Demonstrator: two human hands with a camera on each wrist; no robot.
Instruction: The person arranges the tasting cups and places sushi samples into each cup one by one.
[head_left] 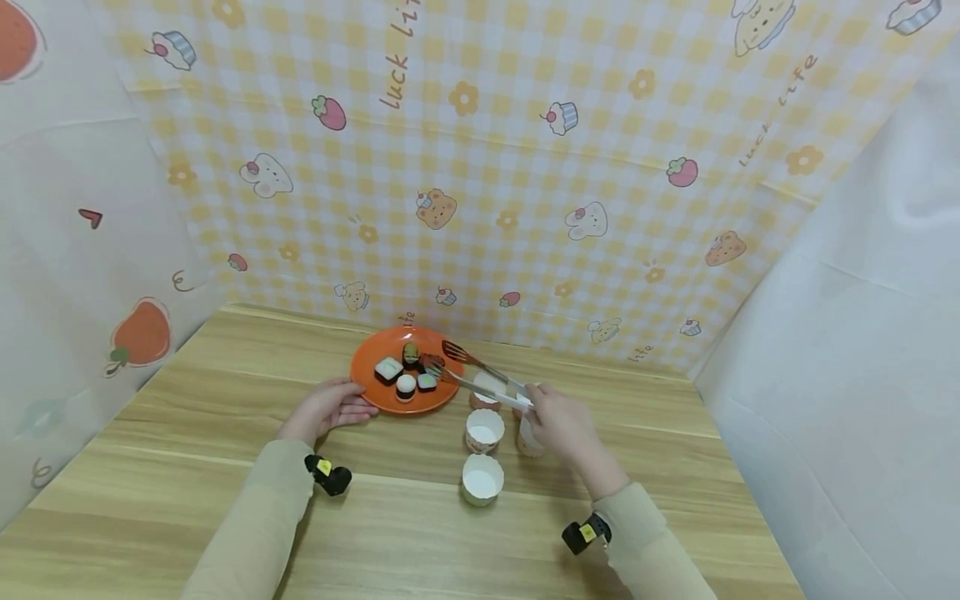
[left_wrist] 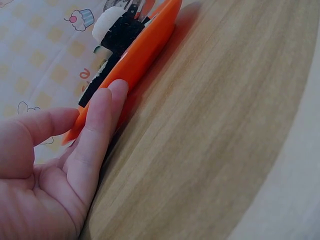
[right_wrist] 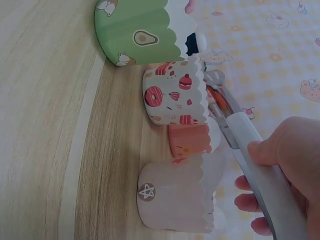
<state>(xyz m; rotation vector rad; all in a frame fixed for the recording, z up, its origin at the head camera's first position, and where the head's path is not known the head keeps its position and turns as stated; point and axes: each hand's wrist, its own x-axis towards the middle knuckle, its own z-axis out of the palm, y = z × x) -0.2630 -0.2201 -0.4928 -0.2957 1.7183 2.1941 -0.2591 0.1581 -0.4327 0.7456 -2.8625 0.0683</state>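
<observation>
My left hand [head_left: 337, 408] holds the near left rim of an orange plate [head_left: 367, 354], thumb on the rim and fingers along its underside in the left wrist view. On the plate sit several sushi pieces, among them a white-topped one [left_wrist: 110, 23] wrapped in black and a flat white one [head_left: 388, 369]. My right hand [head_left: 558, 421] grips white-handled tongs [right_wrist: 260, 165]. Their slotted ends stand apart over the plate's right side, one beside a dark reddish piece [head_left: 430, 362]. Whether that end touches the piece, I cannot tell.
Several paper baking cups stand in two rows right of the plate: a green avocado-print cup [right_wrist: 145, 37] nearest, a dessert-print cup [right_wrist: 175, 95], a pink cup [right_wrist: 190, 140] and a pale star-marked cup [right_wrist: 172, 195]. A checked cloth [head_left: 480, 167] hangs behind the wooden table [head_left: 405, 525].
</observation>
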